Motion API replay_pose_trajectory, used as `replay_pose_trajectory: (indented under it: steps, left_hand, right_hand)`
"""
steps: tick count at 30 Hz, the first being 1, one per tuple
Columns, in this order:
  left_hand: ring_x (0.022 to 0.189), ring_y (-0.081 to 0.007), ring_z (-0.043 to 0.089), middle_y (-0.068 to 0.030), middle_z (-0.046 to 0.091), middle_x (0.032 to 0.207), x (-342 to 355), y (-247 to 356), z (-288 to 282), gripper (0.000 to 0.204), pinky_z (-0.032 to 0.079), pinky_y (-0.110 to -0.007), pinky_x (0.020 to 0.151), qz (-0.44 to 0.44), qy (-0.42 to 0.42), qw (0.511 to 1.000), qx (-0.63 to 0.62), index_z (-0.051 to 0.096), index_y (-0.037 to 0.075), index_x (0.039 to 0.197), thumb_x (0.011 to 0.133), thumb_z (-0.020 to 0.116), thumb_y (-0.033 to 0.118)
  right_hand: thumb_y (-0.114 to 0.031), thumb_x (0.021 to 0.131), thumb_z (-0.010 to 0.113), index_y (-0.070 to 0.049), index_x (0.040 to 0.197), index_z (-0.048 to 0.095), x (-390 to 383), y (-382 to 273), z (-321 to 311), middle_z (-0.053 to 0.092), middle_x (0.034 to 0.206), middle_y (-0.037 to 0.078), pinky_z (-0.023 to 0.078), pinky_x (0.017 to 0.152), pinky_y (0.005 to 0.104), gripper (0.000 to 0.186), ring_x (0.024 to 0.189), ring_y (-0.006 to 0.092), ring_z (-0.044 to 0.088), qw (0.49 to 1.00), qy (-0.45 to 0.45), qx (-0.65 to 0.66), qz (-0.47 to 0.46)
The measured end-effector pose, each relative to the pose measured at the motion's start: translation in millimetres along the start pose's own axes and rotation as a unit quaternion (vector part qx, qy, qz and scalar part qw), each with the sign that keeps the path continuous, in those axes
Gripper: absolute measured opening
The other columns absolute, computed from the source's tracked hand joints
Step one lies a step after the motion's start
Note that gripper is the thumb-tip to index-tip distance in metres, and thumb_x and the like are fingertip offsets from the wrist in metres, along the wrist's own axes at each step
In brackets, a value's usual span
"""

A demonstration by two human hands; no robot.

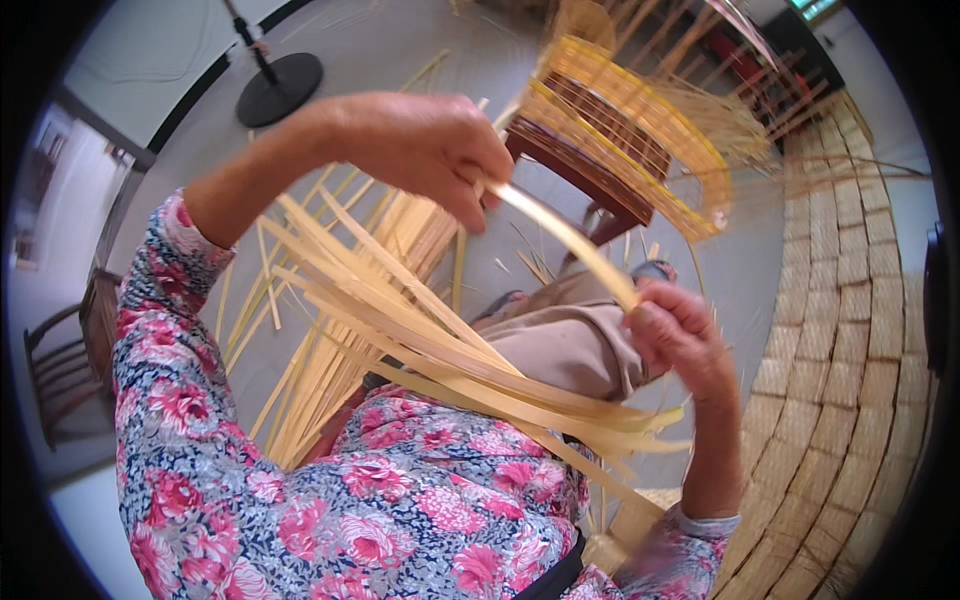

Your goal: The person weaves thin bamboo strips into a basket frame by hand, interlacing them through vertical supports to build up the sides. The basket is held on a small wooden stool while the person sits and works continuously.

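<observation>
A pale bamboo strip [570,240] is stretched between my two hands, bowed slightly and sloping down to the right. My left hand [430,150], raised at the upper middle, pinches its far end. Around its other end the fingers of my right hand [680,335] are closed. Across my lap lies a bundle of loose bamboo strips [430,350], running from the left to below my right hand. Beneath that bundle, more long strips [320,370] spread out on my left.
Ahead stands a partly woven basket [620,120] with yellow bands on a dark red wooden stool [560,175]. Stacks of woven pieces [810,380] line the right side. A round black stand base [280,88] is at the upper left, a wooden chair [65,360] at the far left.
</observation>
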State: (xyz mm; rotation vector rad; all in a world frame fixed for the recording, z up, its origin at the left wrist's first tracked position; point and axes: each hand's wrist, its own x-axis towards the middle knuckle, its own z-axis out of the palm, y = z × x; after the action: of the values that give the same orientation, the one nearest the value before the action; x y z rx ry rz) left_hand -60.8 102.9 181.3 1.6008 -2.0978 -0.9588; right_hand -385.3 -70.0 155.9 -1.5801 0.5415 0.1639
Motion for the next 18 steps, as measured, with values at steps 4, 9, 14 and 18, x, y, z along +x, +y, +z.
replay_pose_trajectory:
  steps: [4, 9, 14, 18]
  left_hand:
    - [0.056, -0.0064, 0.050, 0.0010, 0.054, 0.068, -10, -13, -23, 0.024, 0.042, -0.023, 0.050, -0.071, 0.049, 0.992, -0.090, 0.067, -0.002, 0.096, 0.099, 0.061, 0.021]
    - [0.054, -0.0030, 0.053, 0.0002, 0.056, 0.070, 7, -21, -2, 0.028, 0.042, -0.018, 0.044, 0.029, 0.074, 0.991, -0.105, 0.069, 0.001, 0.100, 0.102, 0.059, 0.027]
    - [0.049, -0.0032, 0.053, -0.0019, 0.062, 0.067, 40, -16, -3, 0.029, 0.042, -0.017, 0.044, 0.034, 0.117, 0.987, -0.100, 0.072, 0.000, 0.104, 0.104, 0.058, 0.025]
    - [0.055, -0.0027, 0.059, -0.0017, 0.067, 0.068, 98, -2, 16, 0.021, 0.045, -0.017, 0.046, 0.005, 0.135, 0.968, -0.212, 0.074, 0.002, 0.102, 0.100, 0.064, 0.021]
  right_hand:
    - [-0.018, 0.100, 0.061, -0.002, 0.095, 0.068, -34, -32, -56, 0.053, 0.060, -0.003, 0.030, 0.045, 0.0193, 0.018, 0.050, 0.0018, 0.043, 0.990, 0.101, -0.093, 0.016]
    - [-0.023, 0.101, 0.063, -0.005, 0.097, 0.070, -67, -46, -99, 0.055, 0.059, -0.004, 0.031, 0.044, 0.0193, 0.020, 0.051, 0.0002, 0.046, 0.950, 0.101, -0.288, -0.070]
    - [-0.023, 0.101, 0.062, -0.006, 0.098, 0.071, -83, -58, -126, 0.057, 0.060, -0.005, 0.039, 0.045, 0.0195, 0.019, 0.051, 0.0007, 0.050, 0.917, 0.165, -0.349, -0.095]
    - [-0.026, 0.103, 0.059, -0.006, 0.096, 0.070, -79, -41, -123, 0.061, 0.062, -0.003, 0.042, 0.048, 0.0194, 0.024, 0.051, 0.0032, 0.051, 0.959, 0.161, -0.231, -0.023]
